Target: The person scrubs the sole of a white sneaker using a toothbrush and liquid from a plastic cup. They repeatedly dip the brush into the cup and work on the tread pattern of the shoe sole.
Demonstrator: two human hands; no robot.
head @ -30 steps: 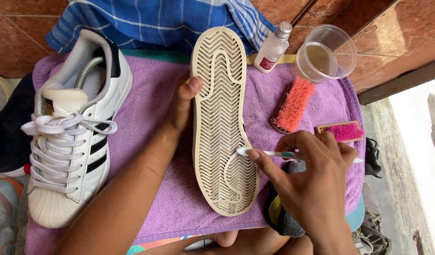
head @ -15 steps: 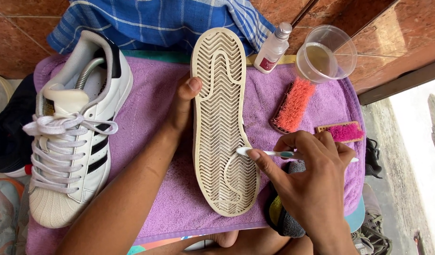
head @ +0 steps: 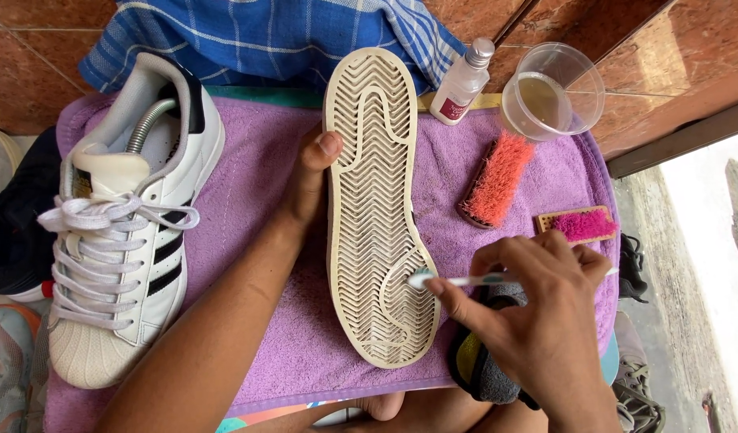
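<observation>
A shoe (head: 377, 200) lies sole up in the middle of a purple towel (head: 264, 240), heel end far, toe end near. The left hand (head: 309, 188) steadies it from the left side, thumb pressed on the sole's edge, the other fingers tucked out of sight beneath it. The right hand (head: 537, 313) pinches a toothbrush (head: 465, 280) between thumb and fingertips, closed tight on the handle, its head touching the grooves near the toe. Just under that hand sits a dark cloth (head: 481, 365). On the left of the towel stands a second shoe (head: 120, 232), white with black stripes, laces up. At the far right are a small bottle (head: 461, 84) and a clear cup (head: 553, 90) of liquid, with an orange brush (head: 495, 180) nearer and a pink brush (head: 579, 224) to its right. A blue checked cloth (head: 289, 36) lies at the far edge.
</observation>
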